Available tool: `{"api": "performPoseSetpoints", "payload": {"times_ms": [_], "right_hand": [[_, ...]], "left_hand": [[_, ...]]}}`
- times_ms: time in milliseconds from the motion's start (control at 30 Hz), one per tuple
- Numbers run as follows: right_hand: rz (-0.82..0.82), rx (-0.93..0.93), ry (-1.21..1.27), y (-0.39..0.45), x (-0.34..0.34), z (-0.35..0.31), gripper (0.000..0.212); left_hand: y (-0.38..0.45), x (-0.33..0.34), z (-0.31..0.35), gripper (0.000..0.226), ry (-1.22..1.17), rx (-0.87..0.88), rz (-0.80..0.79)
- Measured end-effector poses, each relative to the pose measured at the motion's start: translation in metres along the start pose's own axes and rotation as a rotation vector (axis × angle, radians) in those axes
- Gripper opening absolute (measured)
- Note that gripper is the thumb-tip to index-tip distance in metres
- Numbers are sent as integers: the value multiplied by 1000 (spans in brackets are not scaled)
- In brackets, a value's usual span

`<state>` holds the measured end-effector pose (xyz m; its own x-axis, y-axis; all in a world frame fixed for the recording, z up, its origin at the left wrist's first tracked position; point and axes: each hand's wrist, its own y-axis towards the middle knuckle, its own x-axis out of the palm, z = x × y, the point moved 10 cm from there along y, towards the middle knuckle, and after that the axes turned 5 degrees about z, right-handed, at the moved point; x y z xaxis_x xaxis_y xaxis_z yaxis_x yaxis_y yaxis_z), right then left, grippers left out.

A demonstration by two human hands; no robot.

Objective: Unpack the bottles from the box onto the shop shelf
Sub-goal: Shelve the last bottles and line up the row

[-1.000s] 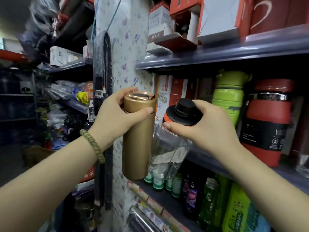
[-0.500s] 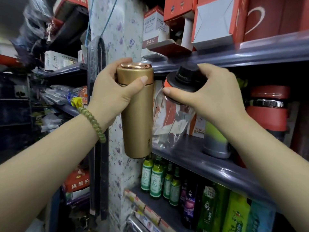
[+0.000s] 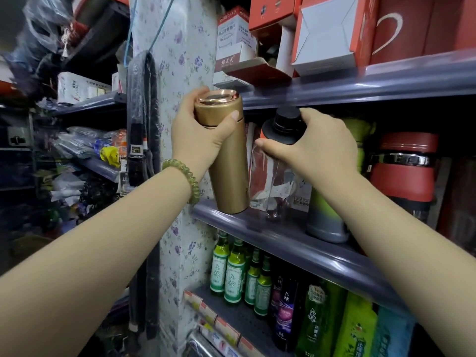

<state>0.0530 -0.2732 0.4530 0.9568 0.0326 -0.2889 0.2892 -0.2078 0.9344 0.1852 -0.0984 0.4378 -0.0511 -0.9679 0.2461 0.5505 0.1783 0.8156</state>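
Note:
My left hand (image 3: 201, 135) grips a gold metal flask (image 3: 226, 163) near its lid, and the flask's base hangs at the front lip of the grey middle shelf (image 3: 296, 243). My right hand (image 3: 319, 148) holds a clear plastic bottle (image 3: 273, 186) by its black cap, the bottle upright over the same shelf, just right of the flask. The two bottles are nearly touching. No box is in view.
A green and grey flask (image 3: 327, 217) and a red flask (image 3: 404, 173) stand on the shelf to the right. Red and white cartons (image 3: 327, 32) fill the shelf above. Green glass bottles (image 3: 231, 274) line the shelf below. A floral-papered post (image 3: 180, 73) borders the left.
Both hands have carried the bottles up from below the shelf edge and forward over the middle shelf. The flask's base has come level with the shelf lip, and the clear bottle stands more upright.

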Motion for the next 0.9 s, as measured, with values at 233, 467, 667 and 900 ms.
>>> {"api": "performPoseSetpoints", "payload": {"times_ms": [233,467,667,900], "right_hand": [[-88,79,-113,21,18,15,69],[-113,98,-90,34,38,14,69],[-140,139,10,29,50,24,79],[-59,142,78,25,54,15,81]], "left_hand": [[7,12,-32,68,45,-46,30],[5,23,-62,74,50,-98,78],[9,17,-82,58,-20,-147,113],[-3,30,-91,71,-25,-214,149]]}}
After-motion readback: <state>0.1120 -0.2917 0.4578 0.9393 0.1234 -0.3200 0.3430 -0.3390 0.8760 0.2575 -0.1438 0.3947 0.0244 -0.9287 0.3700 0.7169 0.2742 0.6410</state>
